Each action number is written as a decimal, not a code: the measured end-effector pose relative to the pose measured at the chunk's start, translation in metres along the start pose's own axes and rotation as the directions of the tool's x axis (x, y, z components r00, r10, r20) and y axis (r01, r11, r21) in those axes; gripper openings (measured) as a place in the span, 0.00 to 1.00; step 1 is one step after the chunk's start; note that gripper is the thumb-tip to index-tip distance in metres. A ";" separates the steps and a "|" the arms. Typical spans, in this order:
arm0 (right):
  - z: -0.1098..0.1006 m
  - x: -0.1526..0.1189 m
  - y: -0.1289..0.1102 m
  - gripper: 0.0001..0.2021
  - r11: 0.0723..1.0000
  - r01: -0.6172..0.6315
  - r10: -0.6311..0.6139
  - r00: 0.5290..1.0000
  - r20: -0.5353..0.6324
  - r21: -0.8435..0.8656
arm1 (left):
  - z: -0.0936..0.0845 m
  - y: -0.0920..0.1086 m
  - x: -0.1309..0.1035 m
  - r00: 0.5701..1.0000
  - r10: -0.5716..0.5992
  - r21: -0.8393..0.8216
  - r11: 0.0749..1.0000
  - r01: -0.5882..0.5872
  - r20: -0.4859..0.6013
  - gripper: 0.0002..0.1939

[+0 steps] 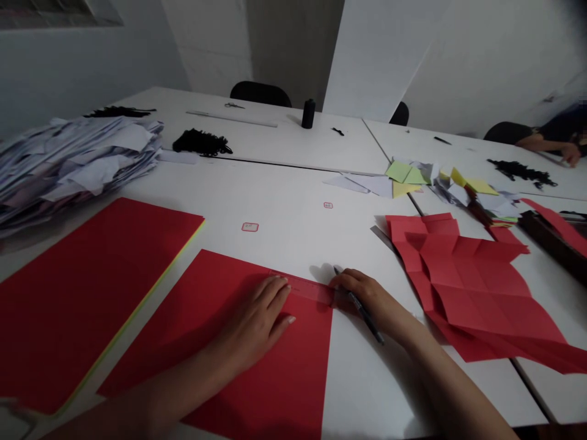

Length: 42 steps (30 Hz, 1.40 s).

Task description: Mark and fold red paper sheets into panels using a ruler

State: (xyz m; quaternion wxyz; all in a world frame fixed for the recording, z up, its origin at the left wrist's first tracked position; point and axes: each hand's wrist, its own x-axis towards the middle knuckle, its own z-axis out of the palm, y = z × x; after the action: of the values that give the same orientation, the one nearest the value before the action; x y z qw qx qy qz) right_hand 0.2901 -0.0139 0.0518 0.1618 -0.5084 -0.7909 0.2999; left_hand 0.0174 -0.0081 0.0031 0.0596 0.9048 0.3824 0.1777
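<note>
A flat red sheet lies on the white table in front of me. Along its far edge rests a clear ruler. My left hand lies on the sheet, fingers spread, its fingertips pressing the ruler's left end. At the ruler's right end, by the sheet's far right corner, is my right hand. Its fingers are curled round a dark pen, which slants across the hand with one end pointing away from me.
Left are stacked red sheets and a heap of papers. Creased red paper lies right, below colored scraps. Farther back stand a black spool and black cord. Another person's hand shows far right.
</note>
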 end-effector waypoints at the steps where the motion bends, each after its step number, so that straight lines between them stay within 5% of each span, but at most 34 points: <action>1: 0.000 0.000 0.000 0.10 1.000 -0.002 0.002 1.000 0.002 -0.004 | 0.000 0.000 0.000 1.000 -0.002 -0.004 1.000 0.002 0.002 0.21; 42: -0.002 0.001 0.001 0.11 1.000 0.025 -0.024 0.999 -0.027 0.017 | 0.001 -0.001 0.002 0.999 -0.040 -0.148 0.988 0.040 0.005 0.19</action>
State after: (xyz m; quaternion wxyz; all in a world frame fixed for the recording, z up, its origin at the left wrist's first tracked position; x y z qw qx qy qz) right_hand 0.2914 -0.0118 0.0528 0.1803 -0.5010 -0.7922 0.2981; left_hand 0.0184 -0.0060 0.0029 0.1307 0.8902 0.3861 0.2036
